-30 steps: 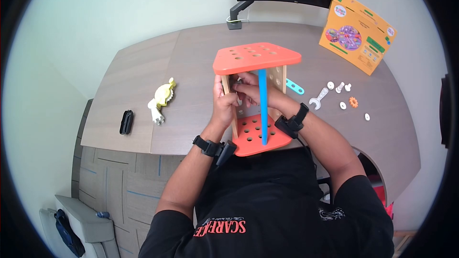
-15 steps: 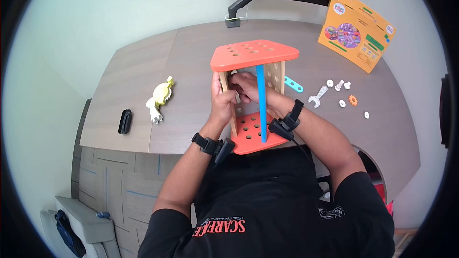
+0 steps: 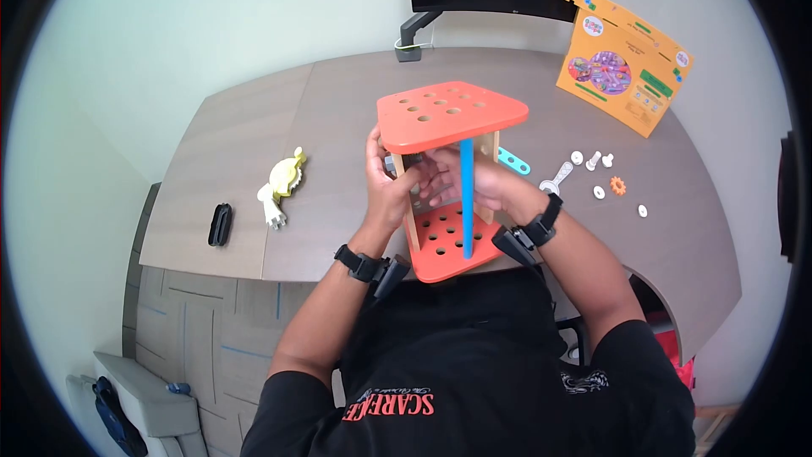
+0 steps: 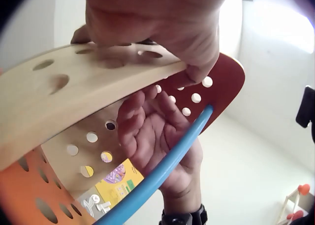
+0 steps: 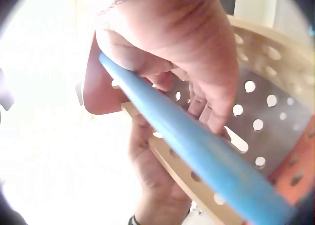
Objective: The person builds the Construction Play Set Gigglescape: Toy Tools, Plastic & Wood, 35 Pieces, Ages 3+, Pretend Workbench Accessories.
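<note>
Left hand point(image 3: 389, 195) has a grip on the wooden side panel point(image 4: 88, 94) of this toy frame point(image 3: 474, 125), thumb hooked round its edge, with the frame right in front of me at the near edge of the table point(image 3: 338, 118). Right hand point(image 3: 448, 181) is inside it, behind the blue rod point(image 3: 467, 211), fingers relaxed and a bit bent, can't tell if the tips touch the panel. Over on the right there's a wrench point(image 3: 558, 176) and an orange gear point(image 3: 618, 186), plus a yellow box point(image 3: 626, 63) at the far right.
</note>
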`<state>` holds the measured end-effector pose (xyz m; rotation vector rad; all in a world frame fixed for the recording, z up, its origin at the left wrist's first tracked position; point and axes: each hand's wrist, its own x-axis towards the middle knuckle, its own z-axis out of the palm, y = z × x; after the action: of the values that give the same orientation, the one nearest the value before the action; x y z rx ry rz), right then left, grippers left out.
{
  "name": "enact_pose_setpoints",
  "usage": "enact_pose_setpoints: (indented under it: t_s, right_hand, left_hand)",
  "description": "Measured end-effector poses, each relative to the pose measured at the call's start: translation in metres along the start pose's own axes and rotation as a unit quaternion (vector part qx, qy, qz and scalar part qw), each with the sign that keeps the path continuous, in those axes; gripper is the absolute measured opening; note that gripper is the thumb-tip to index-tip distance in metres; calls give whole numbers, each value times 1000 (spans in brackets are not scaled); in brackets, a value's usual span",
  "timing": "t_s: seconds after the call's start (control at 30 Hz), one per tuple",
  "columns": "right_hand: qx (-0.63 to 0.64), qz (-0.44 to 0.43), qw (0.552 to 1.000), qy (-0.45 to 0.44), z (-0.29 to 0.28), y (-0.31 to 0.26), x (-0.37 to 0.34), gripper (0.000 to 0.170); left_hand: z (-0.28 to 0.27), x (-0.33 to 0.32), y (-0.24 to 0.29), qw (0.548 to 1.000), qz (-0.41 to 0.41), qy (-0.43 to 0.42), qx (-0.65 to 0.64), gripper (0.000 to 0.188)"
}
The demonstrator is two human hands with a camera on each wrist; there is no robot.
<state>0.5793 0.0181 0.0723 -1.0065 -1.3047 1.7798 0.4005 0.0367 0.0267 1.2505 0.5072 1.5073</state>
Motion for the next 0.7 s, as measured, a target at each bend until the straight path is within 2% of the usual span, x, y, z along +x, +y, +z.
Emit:
enact_pose_setpoints:
  t_s: [0.1, 0.13, 0.23, 0.33, 0.43, 0.47, 0.53, 0.57, 0.67, 0.7]
  right_hand:
    - [39, -51, 998, 2, -9, -7, -29, 56]
    - [12, -71, 997, 4, -17, -5, -35, 58]
    - [-54, -130, 977, 160, 0, -15, -60, 51]
    - [-48, -102, 975, 189, -14, -13, -76, 43]
    - [-27, -88, 967, 236, -54, 1, -76, 38]
    - [-48, -130, 949, 283, -62, 6, -74, 36]
    - [-149, -211, 923, 285, -63, 6, -75, 44]
    - [-198, -251, 903, 285, -58, 1, -76, 48]
    - [-343, -255, 883, 194, -21, -14, -88, 57]
    - [-340, -252, 886, 189, -13, -11, -86, 58]
  left_hand:
    - [8, 2, 19, 993, 38, 15, 113, 92]
    - [10, 3, 28, 987, 53, 15, 150, 95]
    - [14, 9, 52, 970, 116, -15, 212, 102]
    - [17, 13, 71, 927, 167, -9, 334, 107]
    - [18, 13, 85, 811, 237, -15, 534, 110]
    - [16, 13, 81, 802, 263, -10, 535, 109]
    - [18, 8, 75, 741, 281, -9, 610, 107]
    - [19, 6, 72, 707, 290, -9, 645, 106]
    - [19, 2, 58, 665, 316, -17, 676, 103]
    - [20, 0, 54, 647, 329, -19, 688, 103]
